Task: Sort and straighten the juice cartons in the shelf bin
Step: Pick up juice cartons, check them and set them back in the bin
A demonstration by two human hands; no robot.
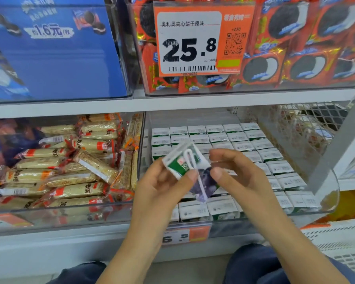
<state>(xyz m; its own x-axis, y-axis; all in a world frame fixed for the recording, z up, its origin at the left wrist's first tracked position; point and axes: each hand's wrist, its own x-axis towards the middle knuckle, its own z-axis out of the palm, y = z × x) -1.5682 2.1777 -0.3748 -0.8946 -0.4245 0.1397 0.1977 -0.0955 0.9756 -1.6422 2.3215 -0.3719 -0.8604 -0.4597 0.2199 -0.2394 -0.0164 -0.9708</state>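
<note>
A small juice carton (190,169), green and white with a purple fruit picture and a straw on its side, hangs tilted above the clear shelf bin (324,203). My left hand (164,185) grips its left end, thumb across the front. My right hand (240,175) pinches its right side. Below, several rows of upright cartons (238,144) show their white tops; the rows under my hands are partly hidden.
A clear bin of wrapped cracker bars (70,169) stands to the left. Cookie packs fill the upper shelf behind an orange price tag (199,37). A wire mesh divider (291,128) borders the carton bin on the right. A small price tag (187,234) hangs on the shelf edge.
</note>
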